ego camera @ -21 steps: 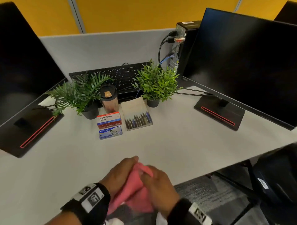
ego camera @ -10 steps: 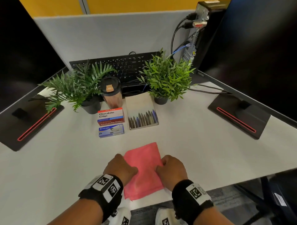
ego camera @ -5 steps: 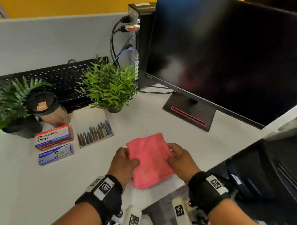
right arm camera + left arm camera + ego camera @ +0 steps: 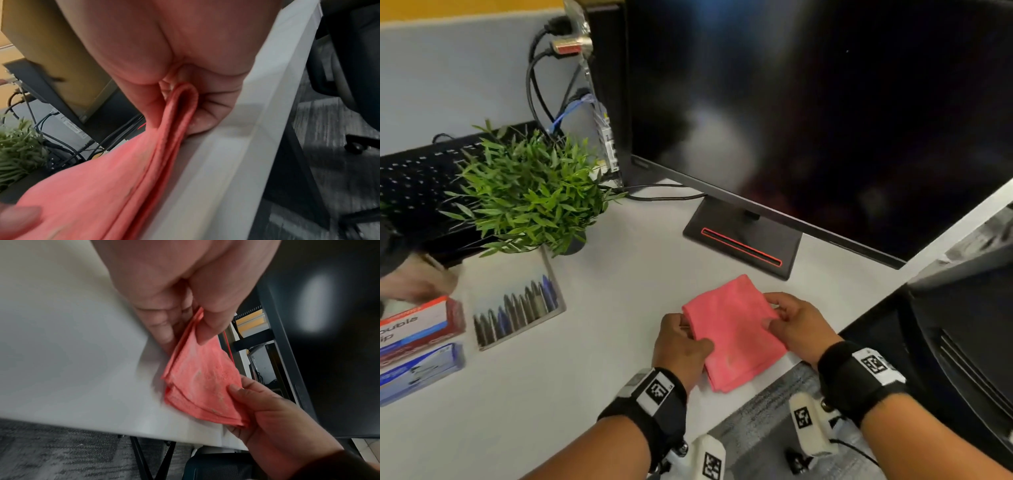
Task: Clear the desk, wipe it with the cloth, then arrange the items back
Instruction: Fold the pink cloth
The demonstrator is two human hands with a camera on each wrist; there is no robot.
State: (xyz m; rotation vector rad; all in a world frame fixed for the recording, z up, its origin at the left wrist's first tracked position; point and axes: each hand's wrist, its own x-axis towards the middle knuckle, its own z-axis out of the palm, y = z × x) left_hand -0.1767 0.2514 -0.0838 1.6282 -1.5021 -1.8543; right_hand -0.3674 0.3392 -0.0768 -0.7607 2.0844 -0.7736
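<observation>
1. Shifted rightward since the earlier view, the folded pink cloth (image 4: 734,330) now lies at the desk's (image 4: 599,260) near edge, before the right monitor's base (image 4: 743,241).
2. Its long axis runs away from the person; left hand (image 4: 681,346) pinches the left edge, right hand (image 4: 796,325) the right, equally near.
3. Plant (image 4: 527,195) and pen tray (image 4: 517,301) stand well left.

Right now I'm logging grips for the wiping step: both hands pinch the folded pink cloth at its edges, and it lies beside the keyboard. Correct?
Not quite. The left hand and right hand do pinch the folded pink cloth, but the head view shows it at the desk's front edge, before the monitor base, far from the keyboard.
</observation>
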